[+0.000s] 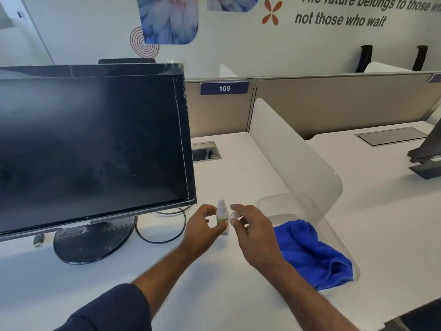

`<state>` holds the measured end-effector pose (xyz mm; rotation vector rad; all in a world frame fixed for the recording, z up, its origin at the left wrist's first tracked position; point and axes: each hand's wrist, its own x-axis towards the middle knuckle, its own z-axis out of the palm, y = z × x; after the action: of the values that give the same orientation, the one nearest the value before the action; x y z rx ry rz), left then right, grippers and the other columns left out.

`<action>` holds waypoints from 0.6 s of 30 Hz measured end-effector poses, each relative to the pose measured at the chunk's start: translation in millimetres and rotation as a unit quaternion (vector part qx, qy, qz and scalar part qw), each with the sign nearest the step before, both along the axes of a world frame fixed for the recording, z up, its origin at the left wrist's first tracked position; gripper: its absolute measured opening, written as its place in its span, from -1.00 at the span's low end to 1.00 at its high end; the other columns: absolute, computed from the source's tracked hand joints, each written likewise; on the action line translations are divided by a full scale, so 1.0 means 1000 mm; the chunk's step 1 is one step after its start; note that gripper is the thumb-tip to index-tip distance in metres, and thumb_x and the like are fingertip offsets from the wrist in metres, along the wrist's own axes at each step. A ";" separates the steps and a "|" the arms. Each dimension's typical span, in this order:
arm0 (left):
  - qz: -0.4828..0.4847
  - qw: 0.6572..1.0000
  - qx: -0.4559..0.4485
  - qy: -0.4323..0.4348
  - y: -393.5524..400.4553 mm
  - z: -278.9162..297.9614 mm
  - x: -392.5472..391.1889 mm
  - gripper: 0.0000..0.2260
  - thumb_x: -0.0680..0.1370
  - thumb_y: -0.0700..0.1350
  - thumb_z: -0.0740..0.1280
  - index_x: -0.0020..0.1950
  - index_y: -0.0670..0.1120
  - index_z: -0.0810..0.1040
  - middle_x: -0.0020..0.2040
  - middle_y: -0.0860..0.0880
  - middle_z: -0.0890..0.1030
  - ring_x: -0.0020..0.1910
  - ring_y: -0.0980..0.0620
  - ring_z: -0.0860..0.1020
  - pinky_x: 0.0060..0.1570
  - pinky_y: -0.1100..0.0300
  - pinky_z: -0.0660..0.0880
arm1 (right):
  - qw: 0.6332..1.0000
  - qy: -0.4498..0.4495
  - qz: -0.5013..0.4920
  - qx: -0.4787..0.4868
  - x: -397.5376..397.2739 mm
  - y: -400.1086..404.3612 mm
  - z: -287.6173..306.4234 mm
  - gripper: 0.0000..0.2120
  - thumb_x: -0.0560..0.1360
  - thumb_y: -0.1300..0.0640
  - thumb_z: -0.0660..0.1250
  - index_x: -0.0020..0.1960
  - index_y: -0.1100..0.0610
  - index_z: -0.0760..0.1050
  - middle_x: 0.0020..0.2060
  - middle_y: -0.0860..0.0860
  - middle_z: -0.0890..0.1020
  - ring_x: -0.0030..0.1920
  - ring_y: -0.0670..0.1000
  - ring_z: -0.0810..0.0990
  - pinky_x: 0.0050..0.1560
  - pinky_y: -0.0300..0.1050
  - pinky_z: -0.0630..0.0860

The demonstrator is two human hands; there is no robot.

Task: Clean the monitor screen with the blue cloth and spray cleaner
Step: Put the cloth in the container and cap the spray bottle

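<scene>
A black monitor [90, 144] stands on the left of the white desk, its dark screen smudged. Just right of its lower corner, a small white spray bottle [222, 212] with a green label stands upright on the desk, and my left hand [202, 226] grips its lower part. My right hand [250, 229] is right beside the nozzle and pinches a small clear cap [235, 215] between thumb and fingers. The blue cloth [310, 252] lies crumpled in a clear plastic tray [272, 201], touching my right wrist.
A black cable [167, 237] loops on the desk by the round monitor base [93, 244]. A white divider panel [293, 151] rises behind the tray. A cable hatch [205, 151] sits at the back. Another monitor's stand [424, 161] is at the far right.
</scene>
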<state>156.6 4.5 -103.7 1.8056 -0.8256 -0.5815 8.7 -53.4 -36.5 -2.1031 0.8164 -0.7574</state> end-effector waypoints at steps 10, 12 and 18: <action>0.031 0.997 -0.017 0.064 0.088 0.011 -0.012 -0.66 0.46 -0.03 0.53 0.09 0.20 0.45 0.01 0.19 0.57 -0.03 0.06 0.60 -0.18 0.36 0.58 | 0.977 -0.142 0.046 0.152 0.014 0.024 0.020 -0.72 0.54 0.24 0.40 0.07 -0.14 0.55 -0.09 -0.09 0.69 -0.13 0.03 0.65 -0.14 -0.08 0.63; 0.024 0.997 -0.018 0.075 0.100 0.015 -0.015 -0.65 0.47 -0.05 0.52 0.12 0.21 0.44 0.00 0.22 0.56 -0.03 0.07 0.60 -0.13 0.29 0.61 | 0.975 -0.141 0.062 0.162 0.017 0.030 0.024 -0.71 0.54 0.26 0.40 0.06 -0.14 0.57 -0.09 -0.10 0.70 -0.12 0.00 0.66 -0.12 -0.10 0.63; 0.033 0.997 -0.030 0.068 0.120 0.024 -0.024 -0.63 0.50 -0.11 0.49 0.16 0.25 0.45 0.02 0.44 0.53 0.01 0.33 0.53 -0.16 0.47 0.51 | 0.981 -0.094 0.088 0.144 0.018 0.039 0.027 -0.76 0.53 0.26 0.40 0.15 0.01 0.62 -0.03 -0.05 0.69 -0.05 -0.01 0.64 0.04 0.04 0.65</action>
<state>132.3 124.6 -79.3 1.7128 -0.6824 -0.6227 26.6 -14.8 -9.9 -1.7877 0.5893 -0.6869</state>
